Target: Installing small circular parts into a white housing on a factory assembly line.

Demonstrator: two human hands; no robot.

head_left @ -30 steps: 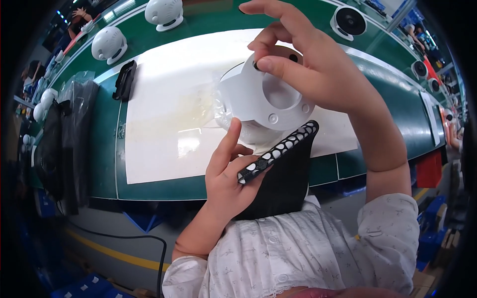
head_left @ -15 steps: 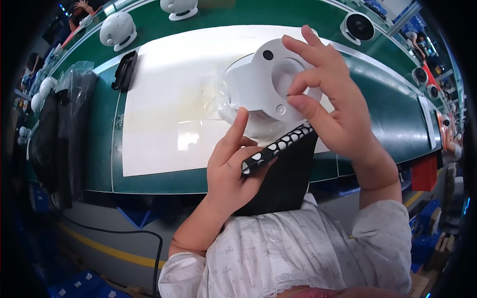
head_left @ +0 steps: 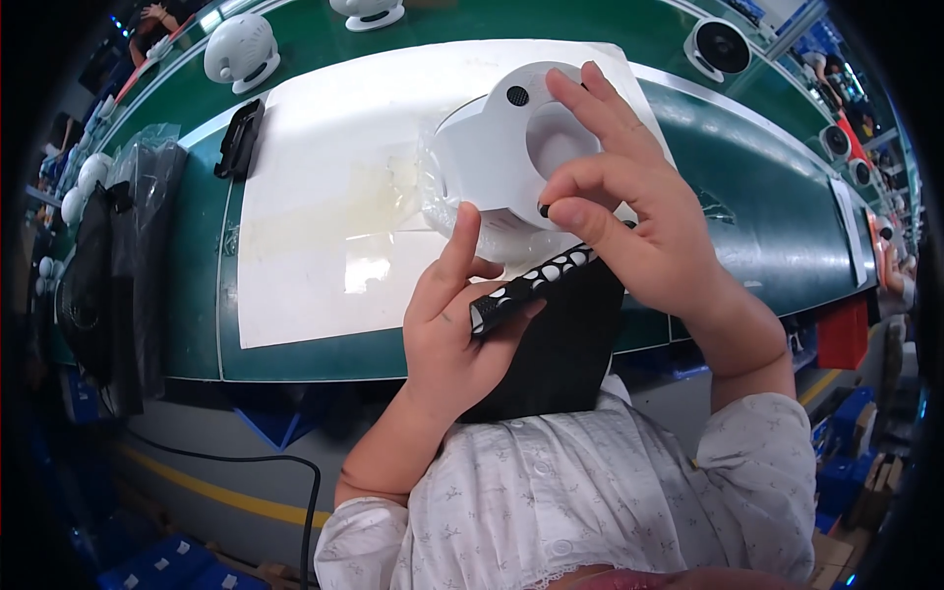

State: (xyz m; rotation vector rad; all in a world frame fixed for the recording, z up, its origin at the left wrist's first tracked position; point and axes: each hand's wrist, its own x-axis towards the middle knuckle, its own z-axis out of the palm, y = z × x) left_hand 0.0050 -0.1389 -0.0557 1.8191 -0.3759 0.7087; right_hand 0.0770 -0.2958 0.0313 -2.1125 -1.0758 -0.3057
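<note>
My left hand (head_left: pixel 457 320) grips a black sheet of round pads (head_left: pixel 531 287), its index finger stretched toward the fan base. Rows of white circles show along the sheet's folded top edge, and its black body hangs below over my lap. Between thumb and index finger of my right hand (head_left: pixel 639 197) is a small round black pad (head_left: pixel 545 210), held at the near rim of the white fan base (head_left: pixel 482 147). That base lies underside up on clear plastic wrap, with a round hollow in it. One black pad (head_left: pixel 517 95) sits on its far part. My right fingers cover part of the base.
A white mat (head_left: pixel 315 197) covers much of the green table (head_left: pixel 747 177). At the left lie a black plastic part (head_left: pixel 240 140) and a dark item in a clear bag (head_left: pixel 157 177). White fans (head_left: pixel 242 51) stand along the back; another fan (head_left: pixel 721 47) has a dark front.
My right hand has come down and slightly left, and the black pad in its pinch now shows clearly. My left hand and sheet have shifted slightly left.
</note>
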